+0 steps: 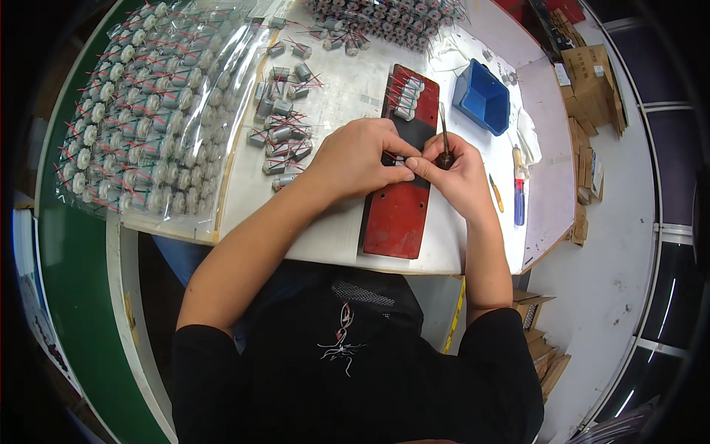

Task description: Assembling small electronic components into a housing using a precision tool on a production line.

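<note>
The worker's black shirt [355,385] occupies the near edge, facing a white worktable [325,240]. A long red block [396,226] lies on the table, its near end bare and its middle section dark. On the right of the block lie a screwdriver [519,203] with a red and blue handle and, just beside it, a slender yellow-handled tool [498,198]. Both hands meet above the middle of the block. The left hand [360,155] pinches a small pale part [400,163] between thumb and fingers; the part is mostly covered, and its exact form cannot be determined. The right hand [457,174] has thumb and fingertips at the same part while its curled fingers grasp a slim tool [443,126], dark handle low, metal shaft upward. To the left of the hands, loose cylindrical motors [281,135] with red leads lie in groups. Beyond the hands, a row of pale-topped motors [409,98] stands on the block. A blue bin [481,103] is positioned to its right, near a white cloth [526,133]. Farther left, plastic film covers a large array of motors with white gears [140,111]. At the far edge sits a dense stack of motors [384,22].
</note>
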Demonstrator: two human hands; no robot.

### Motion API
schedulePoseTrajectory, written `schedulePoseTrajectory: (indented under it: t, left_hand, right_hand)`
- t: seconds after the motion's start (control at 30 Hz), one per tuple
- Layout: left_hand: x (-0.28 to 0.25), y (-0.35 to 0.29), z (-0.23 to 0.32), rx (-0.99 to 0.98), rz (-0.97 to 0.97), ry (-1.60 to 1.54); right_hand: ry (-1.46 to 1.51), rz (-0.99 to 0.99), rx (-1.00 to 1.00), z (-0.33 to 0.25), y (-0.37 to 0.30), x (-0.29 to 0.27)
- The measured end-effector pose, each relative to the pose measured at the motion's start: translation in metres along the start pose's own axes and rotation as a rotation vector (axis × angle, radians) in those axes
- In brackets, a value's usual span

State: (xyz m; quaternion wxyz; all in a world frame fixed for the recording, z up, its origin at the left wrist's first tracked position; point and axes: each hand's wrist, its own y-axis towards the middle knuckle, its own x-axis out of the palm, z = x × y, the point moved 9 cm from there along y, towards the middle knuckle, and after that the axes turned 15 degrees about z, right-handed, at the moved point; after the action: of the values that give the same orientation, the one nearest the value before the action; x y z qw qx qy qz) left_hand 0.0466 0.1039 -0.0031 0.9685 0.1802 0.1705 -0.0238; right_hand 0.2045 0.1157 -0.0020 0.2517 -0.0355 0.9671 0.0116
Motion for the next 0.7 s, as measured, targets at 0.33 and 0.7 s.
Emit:
schedulePoseTrajectory:
  t: [0.33,0.7]
  left_hand:
    - [0.008,0.006,-0.012,-0.11,-0.125,-0.07]
    - [0.008,0.007,-0.012,-0.104,-0.1,-0.079]
  right_hand:
    - [-0.493,-0.201,-0.572,-0.049,-0.02,-0.015]
    - [-0.927,-0.062,-0.421,-0.012,-0.013,0.002]
